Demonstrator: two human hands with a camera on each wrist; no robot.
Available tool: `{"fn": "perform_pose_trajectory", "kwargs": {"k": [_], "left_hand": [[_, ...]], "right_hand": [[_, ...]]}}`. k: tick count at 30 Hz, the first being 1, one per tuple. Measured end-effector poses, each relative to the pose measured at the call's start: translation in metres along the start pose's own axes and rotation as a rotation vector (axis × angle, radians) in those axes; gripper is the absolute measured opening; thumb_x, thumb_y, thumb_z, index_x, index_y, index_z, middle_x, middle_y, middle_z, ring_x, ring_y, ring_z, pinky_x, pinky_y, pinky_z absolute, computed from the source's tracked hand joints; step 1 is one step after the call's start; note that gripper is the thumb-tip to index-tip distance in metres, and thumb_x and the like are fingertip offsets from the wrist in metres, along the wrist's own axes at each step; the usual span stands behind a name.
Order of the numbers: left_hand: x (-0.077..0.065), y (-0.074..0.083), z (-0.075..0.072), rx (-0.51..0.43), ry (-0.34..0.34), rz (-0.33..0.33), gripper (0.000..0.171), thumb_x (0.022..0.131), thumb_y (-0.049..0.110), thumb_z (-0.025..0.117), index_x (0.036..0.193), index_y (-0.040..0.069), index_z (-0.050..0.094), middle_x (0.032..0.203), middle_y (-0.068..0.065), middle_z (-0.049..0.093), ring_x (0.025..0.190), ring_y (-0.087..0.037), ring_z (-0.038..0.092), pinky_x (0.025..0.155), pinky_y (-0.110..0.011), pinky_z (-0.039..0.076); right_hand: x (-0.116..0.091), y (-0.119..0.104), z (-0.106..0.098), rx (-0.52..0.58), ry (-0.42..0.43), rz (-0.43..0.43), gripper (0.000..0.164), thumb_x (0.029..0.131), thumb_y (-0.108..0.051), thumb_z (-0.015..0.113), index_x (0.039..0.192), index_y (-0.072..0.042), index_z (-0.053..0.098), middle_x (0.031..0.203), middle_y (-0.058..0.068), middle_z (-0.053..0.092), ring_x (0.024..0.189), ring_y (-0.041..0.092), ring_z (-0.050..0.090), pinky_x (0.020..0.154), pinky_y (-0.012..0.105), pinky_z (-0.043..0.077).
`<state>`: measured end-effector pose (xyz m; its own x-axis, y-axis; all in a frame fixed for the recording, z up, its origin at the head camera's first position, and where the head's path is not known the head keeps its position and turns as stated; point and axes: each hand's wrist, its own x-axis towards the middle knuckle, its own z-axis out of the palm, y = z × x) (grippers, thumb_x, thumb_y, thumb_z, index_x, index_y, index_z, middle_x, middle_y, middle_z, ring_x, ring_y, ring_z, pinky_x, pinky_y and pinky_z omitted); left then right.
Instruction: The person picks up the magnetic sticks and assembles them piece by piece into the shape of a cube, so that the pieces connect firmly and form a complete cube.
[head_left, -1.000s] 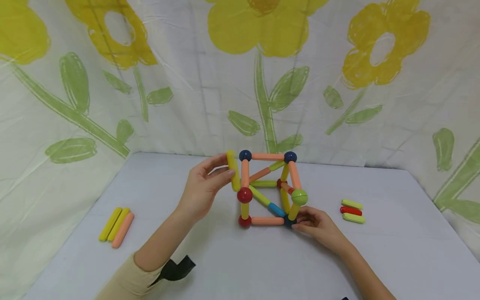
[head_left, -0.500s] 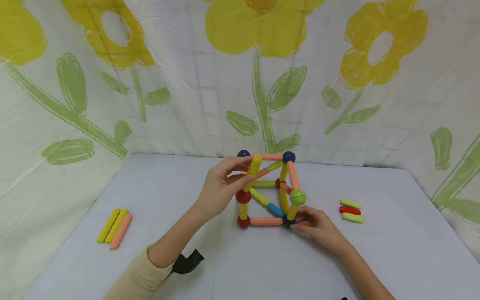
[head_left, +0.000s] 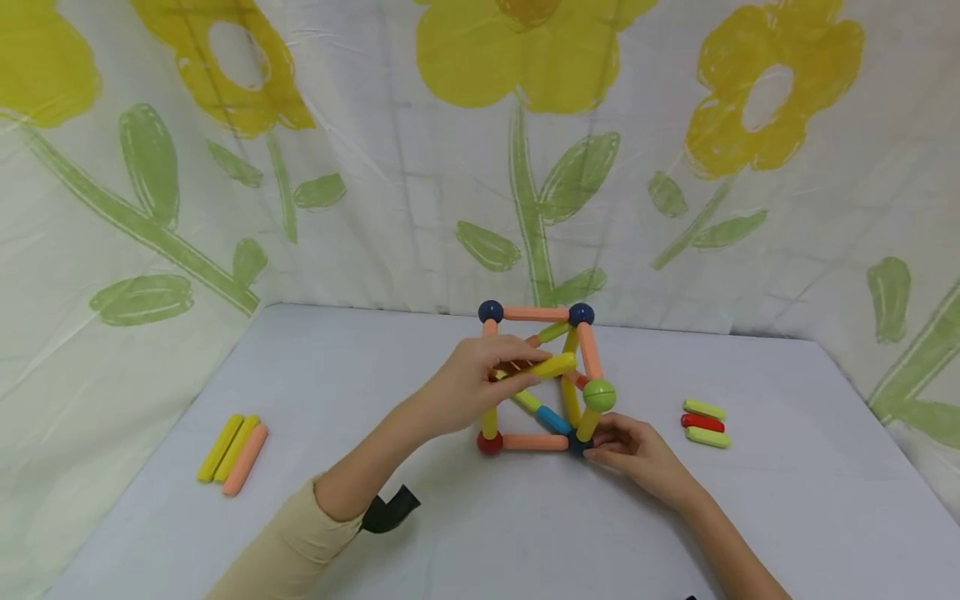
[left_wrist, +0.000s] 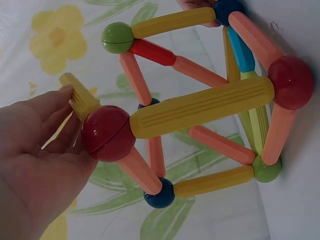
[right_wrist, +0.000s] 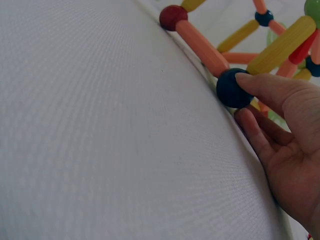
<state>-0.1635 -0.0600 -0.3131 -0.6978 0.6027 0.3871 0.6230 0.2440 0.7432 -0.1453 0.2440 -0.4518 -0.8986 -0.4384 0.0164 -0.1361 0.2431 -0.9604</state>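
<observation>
A cube-like frame of coloured rods and balls (head_left: pixel 535 442) stands mid-table. My left hand (head_left: pixel 465 379) pinches a yellow rod (head_left: pixel 557 365) between thumb and fingers, level with the frame's top front edge. One rod end points toward the light green ball (head_left: pixel 598 394); the other is right at the upper red ball (left_wrist: pixel 108 133), which the hand hides in the head view. With thumb and fingertips my right hand (head_left: pixel 637 454) holds the dark blue ball (right_wrist: pixel 233 89) at the lower front right corner. Diagonal rods, one partly blue (head_left: pixel 553 419), cross inside the frame.
Two yellow rods (head_left: pixel 220 448) and a salmon rod (head_left: pixel 246 460) lie side by side on the left. Shorter pieces, two light green (head_left: pixel 705 408) and one red (head_left: pixel 702 422), lie on the right. A flower-printed cloth (head_left: pixel 405 167) hangs behind the table.
My left hand has carried the yellow rod rightward from beside the frame to its top front edge, tipping it from upright to nearly level. My right hand has stayed at the blue ball.
</observation>
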Motion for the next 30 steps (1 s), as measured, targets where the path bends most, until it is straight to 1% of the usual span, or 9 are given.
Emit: {"fn": "perform_pose_trajectory", "kwargs": {"k": [2, 4, 7, 8, 12, 17, 23, 25, 30], "left_hand": [[0.0, -0.001, 0.001, 0.022, -0.038, -0.006, 0.027, 0.099, 0.005, 0.072, 0.126, 0.0, 0.075, 0.119, -0.011, 0.077, 0.113, -0.023, 0.073, 0.076, -0.028, 0.062], [0.0, -0.002, 0.003, 0.044, -0.063, -0.011, 0.025, 0.1, 0.006, 0.072, 0.124, 0.0, 0.076, 0.119, -0.01, 0.077, 0.114, -0.023, 0.073, 0.073, -0.025, 0.061], [0.0, -0.003, 0.004, 0.104, -0.091, -0.015, 0.023, 0.1, 0.007, 0.072, 0.121, 0.001, 0.077, 0.118, -0.01, 0.077, 0.109, -0.02, 0.073, 0.07, -0.021, 0.058], [0.001, -0.002, 0.005, 0.129, -0.101, -0.013, 0.023, 0.1, 0.007, 0.072, 0.121, 0.001, 0.077, 0.117, -0.01, 0.077, 0.101, -0.018, 0.073, 0.07, -0.02, 0.057], [0.003, 0.001, 0.006, 0.198, -0.134, -0.014, 0.022, 0.099, 0.007, 0.073, 0.12, 0.0, 0.077, 0.116, -0.011, 0.077, 0.094, -0.016, 0.071, 0.074, -0.017, 0.057], [0.007, 0.002, 0.011, 0.22, -0.156, -0.016, 0.02, 0.099, 0.007, 0.073, 0.117, 0.0, 0.078, 0.116, -0.011, 0.077, 0.099, -0.019, 0.072, 0.08, -0.014, 0.057], [0.008, 0.002, 0.013, 0.198, -0.151, -0.025, 0.02, 0.099, 0.005, 0.073, 0.117, -0.001, 0.078, 0.116, -0.011, 0.077, 0.103, -0.021, 0.073, 0.083, -0.014, 0.057], [0.007, 0.002, 0.013, 0.183, -0.138, -0.029, 0.02, 0.098, 0.005, 0.074, 0.117, 0.0, 0.078, 0.117, -0.011, 0.077, 0.111, -0.023, 0.073, 0.083, -0.015, 0.058], [-0.003, -0.002, 0.01, 0.163, -0.034, -0.024, 0.024, 0.097, 0.009, 0.077, 0.12, 0.005, 0.078, 0.12, -0.007, 0.076, 0.109, -0.02, 0.07, 0.079, -0.018, 0.059]], "right_hand": [[0.0, 0.0, 0.0, -0.004, 0.0, -0.004, 0.038, 0.1, -0.003, 0.07, 0.131, 0.015, 0.057, 0.119, 0.025, 0.064, 0.099, 0.006, 0.068, 0.089, 0.017, 0.058], [0.0, 0.0, 0.001, -0.005, -0.001, -0.009, 0.038, 0.1, -0.003, 0.07, 0.131, 0.015, 0.057, 0.12, 0.026, 0.064, 0.099, 0.006, 0.067, 0.089, 0.017, 0.058], [0.0, 0.0, 0.001, -0.008, -0.001, -0.018, 0.038, 0.1, -0.003, 0.07, 0.131, 0.015, 0.058, 0.12, 0.027, 0.064, 0.1, 0.006, 0.067, 0.089, 0.017, 0.058], [0.0, 0.0, 0.001, -0.008, -0.001, -0.019, 0.037, 0.1, -0.003, 0.07, 0.131, 0.014, 0.058, 0.12, 0.027, 0.064, 0.099, 0.006, 0.067, 0.089, 0.017, 0.058], [0.0, 0.0, 0.001, -0.014, 0.001, -0.025, 0.037, 0.1, -0.003, 0.071, 0.13, 0.013, 0.058, 0.121, 0.026, 0.065, 0.1, 0.006, 0.067, 0.089, 0.018, 0.058], [0.0, 0.0, 0.0, -0.011, 0.003, -0.018, 0.038, 0.1, -0.003, 0.071, 0.131, 0.014, 0.058, 0.12, 0.026, 0.065, 0.099, 0.006, 0.067, 0.089, 0.018, 0.058], [0.0, 0.0, 0.0, 0.003, 0.0, 0.0, 0.04, 0.1, -0.002, 0.07, 0.132, 0.015, 0.056, 0.12, 0.026, 0.064, 0.099, 0.006, 0.068, 0.089, 0.017, 0.058], [0.0, -0.001, 0.0, 0.003, -0.001, -0.001, 0.04, 0.1, -0.003, 0.07, 0.132, 0.015, 0.056, 0.121, 0.027, 0.064, 0.099, 0.006, 0.068, 0.09, 0.017, 0.058], [0.0, 0.0, 0.0, -0.001, -0.002, -0.007, 0.039, 0.1, -0.003, 0.07, 0.132, 0.015, 0.057, 0.121, 0.027, 0.064, 0.099, 0.006, 0.067, 0.09, 0.017, 0.058]]}}
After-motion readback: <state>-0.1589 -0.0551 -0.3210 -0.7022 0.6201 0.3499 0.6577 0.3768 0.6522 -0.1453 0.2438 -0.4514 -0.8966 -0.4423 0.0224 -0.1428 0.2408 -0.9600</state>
